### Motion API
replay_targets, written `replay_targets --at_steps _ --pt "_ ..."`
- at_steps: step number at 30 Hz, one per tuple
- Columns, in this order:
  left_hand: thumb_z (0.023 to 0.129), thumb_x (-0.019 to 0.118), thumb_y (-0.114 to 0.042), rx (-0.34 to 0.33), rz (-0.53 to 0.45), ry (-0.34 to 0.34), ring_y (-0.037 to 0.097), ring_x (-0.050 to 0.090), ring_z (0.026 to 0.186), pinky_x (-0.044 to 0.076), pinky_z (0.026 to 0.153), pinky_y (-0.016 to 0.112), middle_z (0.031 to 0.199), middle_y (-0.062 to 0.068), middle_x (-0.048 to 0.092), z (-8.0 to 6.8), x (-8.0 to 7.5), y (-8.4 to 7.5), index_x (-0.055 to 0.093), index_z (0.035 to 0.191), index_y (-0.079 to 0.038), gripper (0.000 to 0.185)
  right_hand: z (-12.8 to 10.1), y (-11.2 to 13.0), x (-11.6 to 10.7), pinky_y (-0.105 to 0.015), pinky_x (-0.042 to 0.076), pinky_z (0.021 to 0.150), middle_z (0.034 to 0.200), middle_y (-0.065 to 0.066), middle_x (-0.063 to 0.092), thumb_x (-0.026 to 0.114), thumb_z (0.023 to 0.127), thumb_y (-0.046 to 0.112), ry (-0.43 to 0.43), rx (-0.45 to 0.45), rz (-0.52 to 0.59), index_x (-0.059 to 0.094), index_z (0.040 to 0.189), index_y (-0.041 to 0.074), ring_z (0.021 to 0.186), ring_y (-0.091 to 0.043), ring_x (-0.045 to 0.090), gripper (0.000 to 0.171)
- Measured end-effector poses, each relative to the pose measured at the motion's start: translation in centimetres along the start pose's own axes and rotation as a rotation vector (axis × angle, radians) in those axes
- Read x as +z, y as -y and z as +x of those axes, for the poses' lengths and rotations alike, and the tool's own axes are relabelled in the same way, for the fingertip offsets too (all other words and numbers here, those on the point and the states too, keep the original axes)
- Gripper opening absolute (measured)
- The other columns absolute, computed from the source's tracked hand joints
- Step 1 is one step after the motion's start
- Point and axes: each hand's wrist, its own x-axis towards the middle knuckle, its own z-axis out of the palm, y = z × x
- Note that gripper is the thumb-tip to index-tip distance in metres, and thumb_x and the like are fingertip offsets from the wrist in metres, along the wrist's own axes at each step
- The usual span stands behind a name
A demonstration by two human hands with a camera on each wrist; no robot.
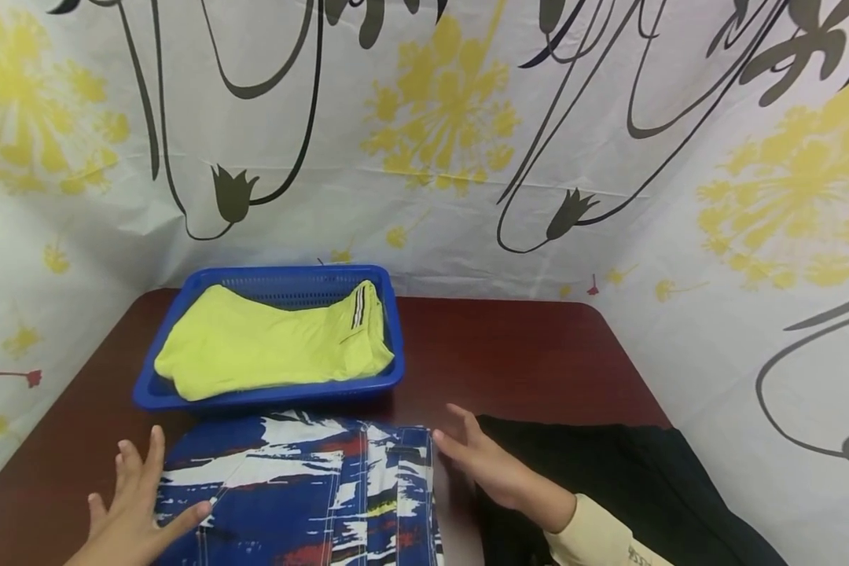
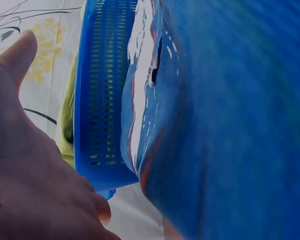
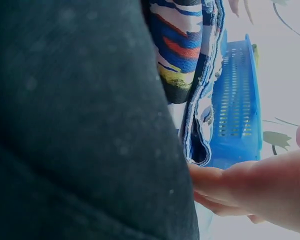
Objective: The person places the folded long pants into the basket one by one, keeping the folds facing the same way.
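A folded blue garment with white, red and yellow streaks (image 1: 290, 487) lies at the front of the table, its stitched seams along the right side. My left hand (image 1: 130, 503) is at its left edge, fingers spread and thumb reaching over the cloth. On the opposite side my right hand (image 1: 491, 464) has its fingers extended, the fingertips right at the garment's upper right corner. In the right wrist view the fingers (image 3: 210, 182) appear beside the layered, folded edge of the patterned garment (image 3: 200, 115). Neither hand grips anything.
Behind the garment stands a blue plastic basket (image 1: 141, 393) holding a folded yellow-green garment (image 1: 276, 342) with a striped trim. A black garment (image 1: 608, 472) lies on the right of the dark red table (image 1: 509, 354), partly under the right forearm. A patterned white sheet (image 1: 368, 196) hangs behind.
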Motion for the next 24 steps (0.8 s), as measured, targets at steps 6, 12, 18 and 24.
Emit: replay_targets --at_steps 6,12,18,24 --pt "0.085 0.058 -0.062 -0.081 -0.059 0.150 0.067 -0.030 0.120 -0.015 0.086 0.082 0.128 0.041 -0.048 0.8 -0.2 0.0 -0.043 0.137 -0.008 0.126 0.1 -0.2 -0.1 -0.062 0.038 0.103 0.151 -0.034 0.022 0.053 0.099 0.039 0.074 0.066 0.015 0.003 0.153 0.006 0.135 -0.051 0.035 0.080" --pt "0.081 0.066 -0.059 -0.090 -0.033 0.130 0.081 -0.002 0.118 0.017 0.089 0.085 0.131 0.053 -0.033 1.4 0.4 0.4 -0.045 0.135 -0.005 0.135 0.4 -0.5 -0.1 -0.059 0.042 0.101 0.153 -0.034 0.018 0.057 0.097 0.033 0.099 0.088 0.029 0.003 0.152 0.003 0.132 -0.048 0.041 0.082" --pt "0.076 0.071 -0.061 -0.124 0.006 0.114 0.074 0.021 0.120 0.033 0.088 0.079 0.140 0.051 0.004 1.7 1.2 0.9 -0.041 0.136 0.001 0.142 0.6 -0.9 0.1 -0.060 0.047 0.093 0.154 -0.035 0.011 0.059 0.095 0.030 0.116 0.114 0.061 0.002 0.152 0.002 0.121 -0.045 0.052 0.085" --pt "0.075 0.073 -0.058 -0.113 0.021 0.073 0.071 0.029 0.117 0.038 0.087 0.075 0.130 0.053 0.018 1.9 1.8 1.2 -0.035 0.138 0.007 0.142 0.9 -1.2 0.4 -0.059 0.047 0.094 0.150 -0.039 0.016 0.059 0.095 0.026 0.121 0.104 0.052 0.003 0.151 -0.003 0.119 -0.046 0.052 0.084"
